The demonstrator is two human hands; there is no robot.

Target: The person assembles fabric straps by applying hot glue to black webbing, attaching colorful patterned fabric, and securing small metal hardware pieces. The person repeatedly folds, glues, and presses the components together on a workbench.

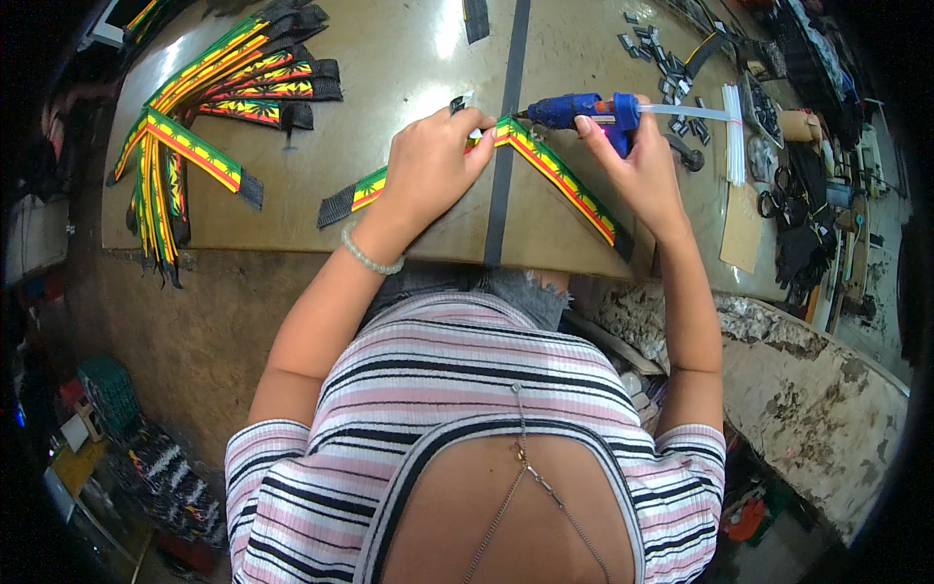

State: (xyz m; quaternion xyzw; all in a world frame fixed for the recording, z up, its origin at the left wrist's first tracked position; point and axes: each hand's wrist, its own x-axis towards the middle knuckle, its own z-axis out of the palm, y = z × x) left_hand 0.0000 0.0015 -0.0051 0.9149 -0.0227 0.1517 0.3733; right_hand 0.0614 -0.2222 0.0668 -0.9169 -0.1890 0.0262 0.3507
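Note:
A green, yellow and red strap [564, 180] with a leaf pattern and black ends lies bent into a peak on the table. My left hand [428, 161] is closed on it just left of the bend, hiding part of that side. A small dark piece with a pale edge [460, 101] shows by its fingertips; I cannot make out its kind. In my right hand [637, 170] is a blue glue gun [564, 111], its nozzle close to the bend; whether it touches is unclear. A translucent glue stick [686, 112] sticks out of the gun's back.
Similar straps [219, 73] are heaped at the left. Small black pieces [671, 68] lie scattered at the far right, near a bundle of white glue sticks [734, 136]. Scissors [773, 200], cardboard [741, 229] and dark gloves [806, 219] are along the right side. A dark stripe [500, 209] crosses the table [428, 229].

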